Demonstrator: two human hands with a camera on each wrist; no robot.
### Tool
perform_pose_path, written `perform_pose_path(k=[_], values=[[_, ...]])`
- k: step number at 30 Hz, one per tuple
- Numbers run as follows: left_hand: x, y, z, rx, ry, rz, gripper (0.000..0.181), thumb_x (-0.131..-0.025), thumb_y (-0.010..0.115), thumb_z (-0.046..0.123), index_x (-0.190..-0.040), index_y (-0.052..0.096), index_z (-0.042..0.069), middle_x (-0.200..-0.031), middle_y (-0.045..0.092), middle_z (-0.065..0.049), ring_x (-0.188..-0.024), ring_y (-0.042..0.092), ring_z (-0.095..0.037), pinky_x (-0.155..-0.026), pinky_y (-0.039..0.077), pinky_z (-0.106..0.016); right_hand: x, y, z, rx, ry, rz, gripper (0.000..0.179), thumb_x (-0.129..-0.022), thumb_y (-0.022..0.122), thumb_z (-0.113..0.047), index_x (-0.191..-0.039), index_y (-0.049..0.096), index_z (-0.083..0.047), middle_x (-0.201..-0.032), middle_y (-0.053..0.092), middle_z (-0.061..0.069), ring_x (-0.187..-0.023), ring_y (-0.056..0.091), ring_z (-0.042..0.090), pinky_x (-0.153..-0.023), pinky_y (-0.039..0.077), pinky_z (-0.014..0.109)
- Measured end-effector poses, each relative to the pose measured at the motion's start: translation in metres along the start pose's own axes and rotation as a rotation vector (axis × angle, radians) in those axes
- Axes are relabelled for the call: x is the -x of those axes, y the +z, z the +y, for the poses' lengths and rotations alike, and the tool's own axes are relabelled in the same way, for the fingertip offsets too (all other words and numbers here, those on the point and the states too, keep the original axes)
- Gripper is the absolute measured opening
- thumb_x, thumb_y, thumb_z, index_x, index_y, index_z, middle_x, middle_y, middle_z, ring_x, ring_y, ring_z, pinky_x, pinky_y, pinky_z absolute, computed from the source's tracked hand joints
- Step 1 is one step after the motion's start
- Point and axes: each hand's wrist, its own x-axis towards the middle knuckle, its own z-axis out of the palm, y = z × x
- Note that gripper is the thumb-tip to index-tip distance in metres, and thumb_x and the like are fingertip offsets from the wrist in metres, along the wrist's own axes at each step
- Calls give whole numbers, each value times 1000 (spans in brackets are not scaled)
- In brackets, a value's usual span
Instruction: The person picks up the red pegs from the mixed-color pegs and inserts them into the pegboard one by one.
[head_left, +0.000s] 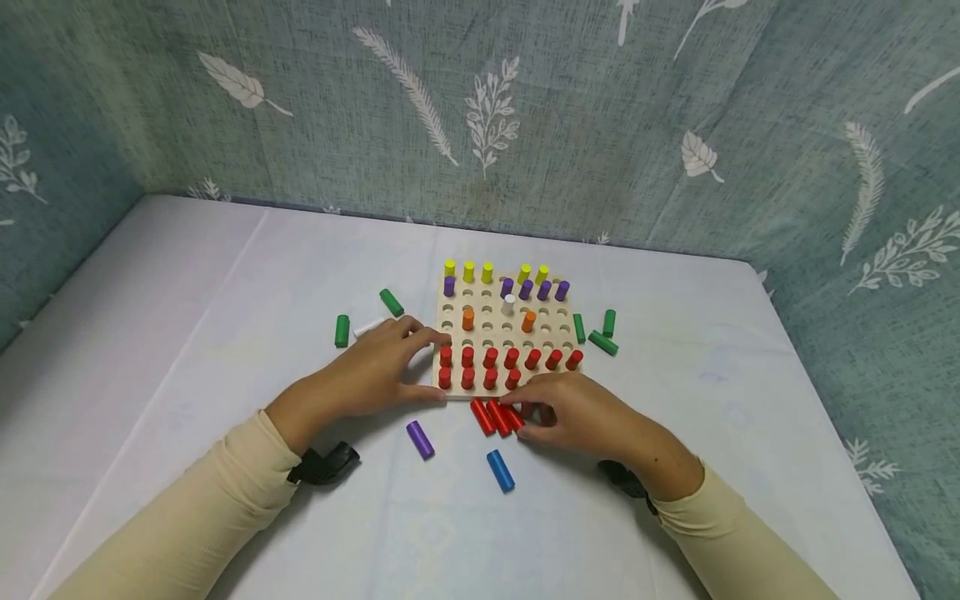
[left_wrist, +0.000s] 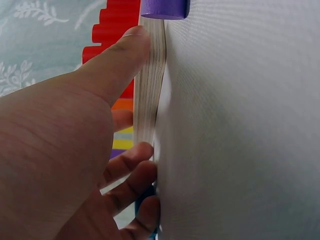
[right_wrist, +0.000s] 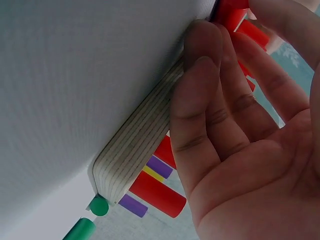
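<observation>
A wooden pegboard [head_left: 487, 321] lies on the table, with upright red pegs [head_left: 490, 358] in its two front rows. My left hand [head_left: 375, 367] rests at its left side, thumb against the front edge, index finger at the left edge; the other fingers are loosely bent in the left wrist view. In front of the board lie three loose red pegs. My right hand [head_left: 577, 417] pinches the rightmost loose red peg [head_left: 513, 418] between thumb and index finger; its other fingers curl inward. That peg is partly hidden in the right wrist view.
Nearer me lie a purple peg [head_left: 420, 440] and a blue peg [head_left: 500, 471]. Green pegs [head_left: 603, 342] lie right of the board; two more and a white peg [head_left: 367, 327] lie left. Yellow, purple, orange and white pegs stand farther back. A patterned cloth [head_left: 480, 125] hangs behind.
</observation>
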Motion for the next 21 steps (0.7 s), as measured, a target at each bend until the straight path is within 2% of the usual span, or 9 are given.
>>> perform_pose_path(k=[8, 16, 21], values=[[1, 1, 0, 0, 5, 6, 81, -75, 82, 56, -144, 51, 26, -137, 54, -11, -125, 52, -29, -107, 45, -53, 1, 2, 2, 14, -32, 16, 41, -84, 81, -28, -123, 71, -19, -103, 69, -7, -79, 55, 7, -67, 49, 20], [1, 1, 0, -7, -1, 1, 82, -75, 81, 57, -145, 50, 26, -138, 54, -11, -127, 51, -30, -108, 45, -54, 0, 2, 0, -3, 14, 2, 41, -81, 84, -28, -119, 70, -19, -89, 63, -11, -80, 55, 7, -69, 50, 20], [0, 0, 1, -4, -5, 2, 81, -75, 82, 57, -144, 51, 27, -138, 54, -11, -126, 51, -29, -107, 46, -53, 1, 1, 0, -47, 47, -9, 38, -80, 86, -27, -112, 66, -20, -86, 62, -10, -80, 57, 8, -70, 52, 20]])
